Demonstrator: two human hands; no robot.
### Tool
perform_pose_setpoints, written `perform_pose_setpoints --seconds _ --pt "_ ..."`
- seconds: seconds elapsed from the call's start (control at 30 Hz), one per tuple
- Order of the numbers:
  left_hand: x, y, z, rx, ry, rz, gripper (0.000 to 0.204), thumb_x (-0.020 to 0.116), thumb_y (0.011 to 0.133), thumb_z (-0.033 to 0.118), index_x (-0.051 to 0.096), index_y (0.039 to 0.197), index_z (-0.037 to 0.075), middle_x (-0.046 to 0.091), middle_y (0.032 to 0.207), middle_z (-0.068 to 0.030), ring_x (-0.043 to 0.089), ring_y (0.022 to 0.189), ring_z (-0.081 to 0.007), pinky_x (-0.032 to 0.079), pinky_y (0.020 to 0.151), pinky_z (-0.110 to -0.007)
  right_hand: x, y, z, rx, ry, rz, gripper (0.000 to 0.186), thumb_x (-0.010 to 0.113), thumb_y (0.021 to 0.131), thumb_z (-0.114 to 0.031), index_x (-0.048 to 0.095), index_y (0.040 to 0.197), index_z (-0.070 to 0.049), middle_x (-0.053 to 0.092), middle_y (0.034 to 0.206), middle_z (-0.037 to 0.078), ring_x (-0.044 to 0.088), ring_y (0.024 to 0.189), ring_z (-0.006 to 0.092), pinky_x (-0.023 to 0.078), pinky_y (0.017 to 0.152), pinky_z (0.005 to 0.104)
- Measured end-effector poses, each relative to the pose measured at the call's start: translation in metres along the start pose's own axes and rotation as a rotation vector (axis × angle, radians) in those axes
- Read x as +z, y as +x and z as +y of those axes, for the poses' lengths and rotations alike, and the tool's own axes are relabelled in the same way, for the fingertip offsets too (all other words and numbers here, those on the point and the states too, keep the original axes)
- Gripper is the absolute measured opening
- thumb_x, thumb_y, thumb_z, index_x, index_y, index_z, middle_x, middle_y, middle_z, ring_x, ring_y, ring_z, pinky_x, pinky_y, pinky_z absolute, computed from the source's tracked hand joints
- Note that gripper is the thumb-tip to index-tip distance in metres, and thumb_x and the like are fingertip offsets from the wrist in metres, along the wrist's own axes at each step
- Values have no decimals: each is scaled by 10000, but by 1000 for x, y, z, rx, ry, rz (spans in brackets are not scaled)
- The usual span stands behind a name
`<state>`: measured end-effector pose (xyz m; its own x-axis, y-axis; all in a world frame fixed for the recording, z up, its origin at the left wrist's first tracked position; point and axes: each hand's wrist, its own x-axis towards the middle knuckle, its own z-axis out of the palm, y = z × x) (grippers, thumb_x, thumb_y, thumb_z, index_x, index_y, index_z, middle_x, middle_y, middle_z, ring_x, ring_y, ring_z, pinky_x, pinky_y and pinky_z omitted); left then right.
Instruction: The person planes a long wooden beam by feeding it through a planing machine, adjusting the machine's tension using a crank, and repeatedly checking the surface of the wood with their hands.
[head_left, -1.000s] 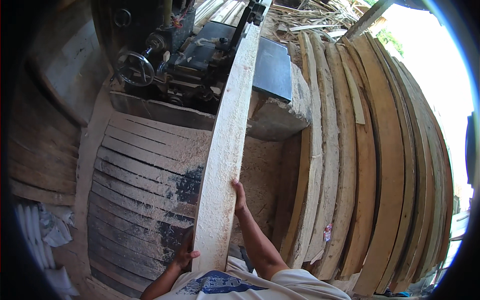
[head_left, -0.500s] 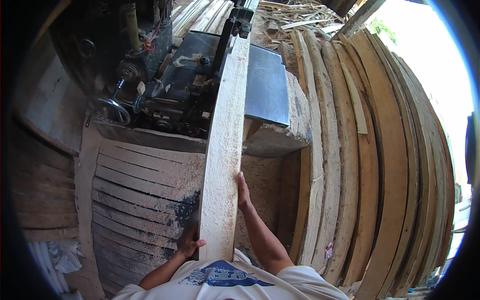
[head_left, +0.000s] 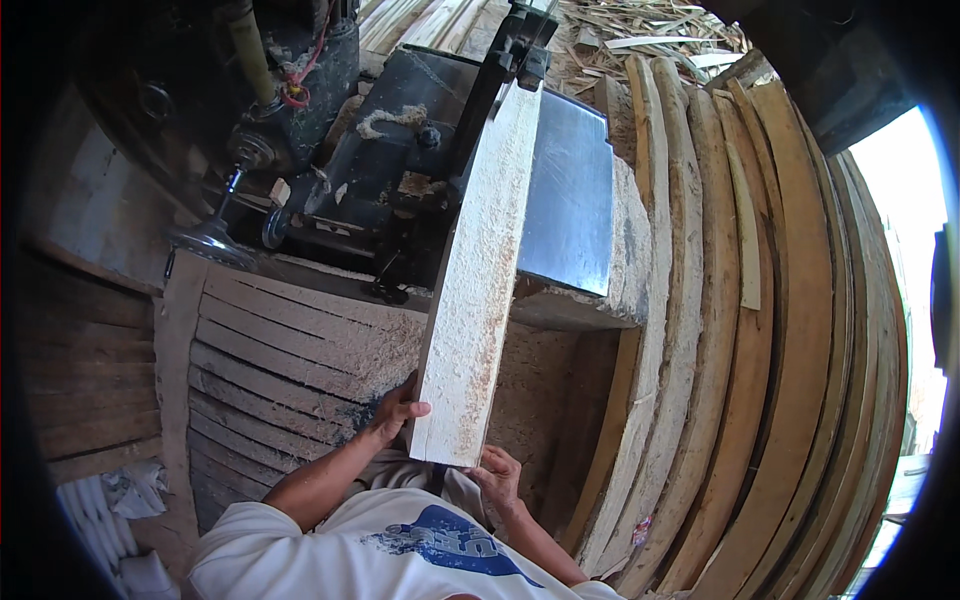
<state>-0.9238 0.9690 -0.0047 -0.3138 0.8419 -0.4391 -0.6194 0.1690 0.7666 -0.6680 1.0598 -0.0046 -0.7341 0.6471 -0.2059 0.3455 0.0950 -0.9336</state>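
A long pale wooden plank (head_left: 475,290), sprinkled with sawdust, runs away from my body onto a machine's steel table (head_left: 570,190). Its far part passes under a dark guide block (head_left: 525,50). My left hand (head_left: 398,410) grips the plank's left edge near the close end, thumb on top and the other fingers partly hidden beneath. At the near right corner, my right hand (head_left: 497,475) is closed with bent fingers against the plank's end. The blade cannot be made out.
A handwheel (head_left: 212,245) juts from the dark machine on the left. Tall boards (head_left: 790,260) stand in a row along the right. Sawdust-covered slats (head_left: 290,340) lie below the machine, and scrap strips (head_left: 660,40) are heaped at the back.
The plank has moved forward, away from me, so its near end is farther from my shirt. My right hand has shifted from its right side back to the end corner.
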Motion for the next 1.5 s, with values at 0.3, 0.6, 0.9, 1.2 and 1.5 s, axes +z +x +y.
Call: perform_pose_setpoints --seconds 0.3,0.6,0.9,1.2,1.5 --pt "-4 104 57 51 -138 53 841 697 712 473 435 1383 38 548 1269 -130 515 1162 -236 382 1004 -359 17 111 -17 -40 297 384 91 772 749 4 712 810 36 678 766 43 601 702 92 468 653 231" --pt "-13 140 34 263 43 469 564 545 905 516 539 1281 96 558 1212 -20 492 1128 -127 371 936 -313 11 244 -24 -67 348 578 139 783 774 -53 732 861 43 680 724 -8 559 665 45 461 636 214" --pt "-73 116 95 694 1192 295 344 712 790 398 687 699 67 684 735 -110 667 739 -296 520 785 -395 6 371 -76 -23 49 718 244 721 852 -214 731 1014 -32 738 807 85 591 681 72 486 665 273" --pt "-132 161 126 841 1137 646 369 614 910 316 586 666 41 595 641 -93 585 614 -259 444 594 -380 -28 387 -51 -67 -362 305 552 614 901 -379 536 1304 -11 645 1021 287 650 946 402 480 800 417" --pt "-188 201 2 382 44 726 472 484 970 428 510 658 75 517 692 12 447 686 -122 343 679 -284 -1 152 143 694 -23 106 480 659 889 -287 593 1262 8 707 920 95 659 754 109 512 657 261"
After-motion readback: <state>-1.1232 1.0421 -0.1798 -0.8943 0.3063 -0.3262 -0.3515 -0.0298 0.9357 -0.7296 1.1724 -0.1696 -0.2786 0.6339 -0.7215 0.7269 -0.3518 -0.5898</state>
